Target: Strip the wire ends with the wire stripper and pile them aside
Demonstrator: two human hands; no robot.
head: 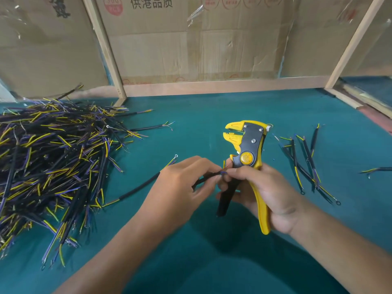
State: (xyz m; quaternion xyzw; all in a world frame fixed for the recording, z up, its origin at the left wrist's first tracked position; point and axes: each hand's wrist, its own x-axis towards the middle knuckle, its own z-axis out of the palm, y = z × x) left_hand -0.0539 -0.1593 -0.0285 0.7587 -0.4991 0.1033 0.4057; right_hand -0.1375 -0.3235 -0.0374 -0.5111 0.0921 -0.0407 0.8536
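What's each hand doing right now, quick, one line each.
Left hand: pinching a black wire near its end.
Right hand: gripping the yellow wire stripper by its handles, fingertips also touching the wire end.

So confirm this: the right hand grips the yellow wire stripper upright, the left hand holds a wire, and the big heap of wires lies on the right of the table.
One thing is wrong: the big heap of wires lies on the left of the table, as the head view shows. The right hand does grip the yellow wire stripper upright, and the left hand holds a wire.
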